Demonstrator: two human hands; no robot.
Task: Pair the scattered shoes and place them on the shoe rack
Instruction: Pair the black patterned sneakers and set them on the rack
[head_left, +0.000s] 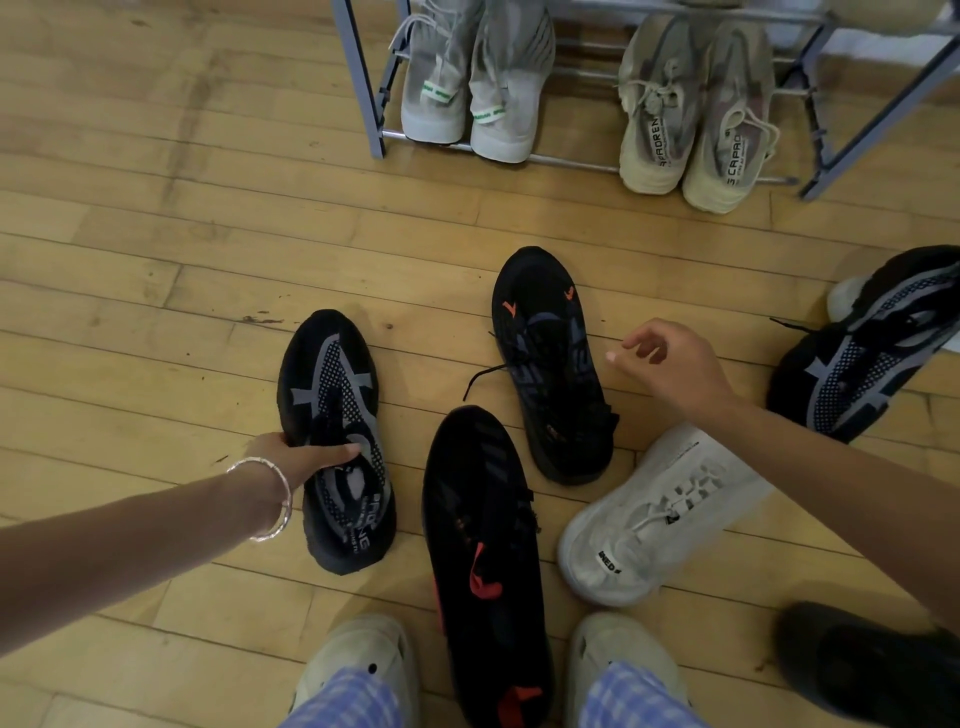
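Gripping 1 black-and-grey shoe (327, 364) on the floor (156, 260), head view.
My left hand (291, 460) clamps its collar, thumb across the tongue; my right hand (675, 364) hovers loosely curled, empty. I judge the knit upper soft and light, so the collar is the firm hold. Its mate (867, 348) lies far right; the shoe rack (358, 78) stands beyond.

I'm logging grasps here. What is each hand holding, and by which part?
The left hand grips the black-and-grey shoe at its collar, beside the opening. The right hand holds nothing.
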